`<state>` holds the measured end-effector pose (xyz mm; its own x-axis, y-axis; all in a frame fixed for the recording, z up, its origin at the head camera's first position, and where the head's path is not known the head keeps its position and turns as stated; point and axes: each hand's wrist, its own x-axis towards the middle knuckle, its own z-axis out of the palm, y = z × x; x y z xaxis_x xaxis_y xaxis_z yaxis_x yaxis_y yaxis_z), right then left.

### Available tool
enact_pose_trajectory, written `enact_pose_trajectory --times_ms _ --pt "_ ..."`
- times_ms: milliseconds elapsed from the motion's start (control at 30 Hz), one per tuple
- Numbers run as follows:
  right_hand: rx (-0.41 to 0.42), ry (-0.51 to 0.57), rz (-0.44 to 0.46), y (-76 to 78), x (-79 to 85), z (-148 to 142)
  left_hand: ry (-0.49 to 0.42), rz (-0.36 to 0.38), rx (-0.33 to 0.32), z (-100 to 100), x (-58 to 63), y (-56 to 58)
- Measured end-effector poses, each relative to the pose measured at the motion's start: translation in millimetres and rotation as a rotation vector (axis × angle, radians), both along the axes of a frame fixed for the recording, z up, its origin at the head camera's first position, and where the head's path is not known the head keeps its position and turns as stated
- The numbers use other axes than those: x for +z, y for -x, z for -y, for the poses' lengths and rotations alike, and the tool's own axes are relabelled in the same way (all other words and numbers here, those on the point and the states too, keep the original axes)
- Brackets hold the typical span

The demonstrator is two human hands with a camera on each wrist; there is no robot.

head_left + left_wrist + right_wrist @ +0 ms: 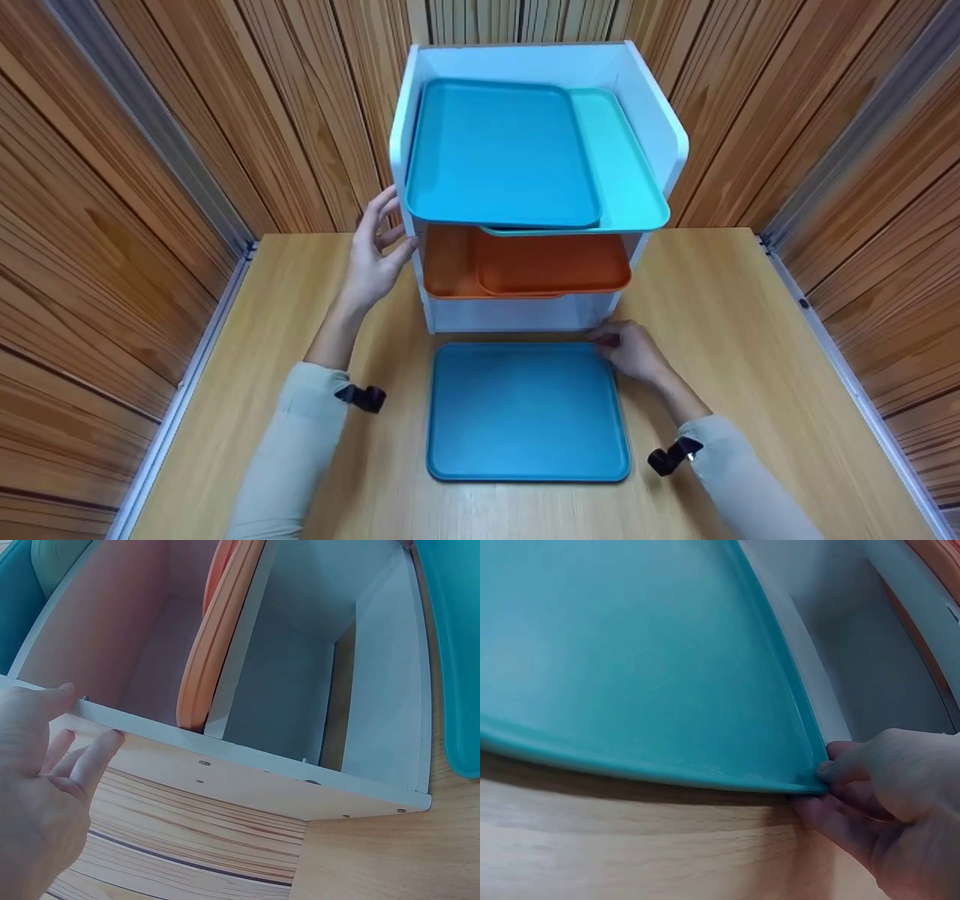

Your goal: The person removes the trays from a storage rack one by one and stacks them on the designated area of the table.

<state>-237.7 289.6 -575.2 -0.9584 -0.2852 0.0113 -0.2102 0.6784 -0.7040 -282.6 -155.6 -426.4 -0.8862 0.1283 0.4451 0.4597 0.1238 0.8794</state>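
A white shelf unit (517, 313) stands at the back of the table. My left hand (375, 255) is at its left side; in the left wrist view the thumb lies over the front edge of the side panel, with fingers against the outer face. A blue tray (529, 412) lies in front of the unit. The far right corner of this tray is pinched by my right hand (630, 349), thumb (829, 769) on the rim and fingers beneath, as the right wrist view shows.
Another blue tray (502, 154) overlaps a turquoise tray (626, 165) on the top level. Below, an orange tray (450, 262) and a darker orange tray (555, 262) overlap on the middle shelf. Wooden panels (300, 112) enclose the table (750, 337) at the back and sides.
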Motion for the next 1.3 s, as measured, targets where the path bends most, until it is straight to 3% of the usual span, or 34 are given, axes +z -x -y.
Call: enact_pose_trajectory --times_ms 367,767,900,1300 --pt "-0.043 0.036 -0.009 0.8 2.6 2 0.000 -0.001 -0.002 -2 0.5 1.0" --pt "0.006 0.023 0.024 -5.7 12.8 4 -0.005 -0.007 0.003 1 -3.3 -0.9" --pt "-0.003 0.004 0.037 -11.5 26.5 6 -0.006 0.004 0.001 0 -3.9 -1.4" --pt "-0.009 -0.027 0.002 -30.5 93.6 10 -0.009 -0.030 -0.005 -1 -1.2 0.8"
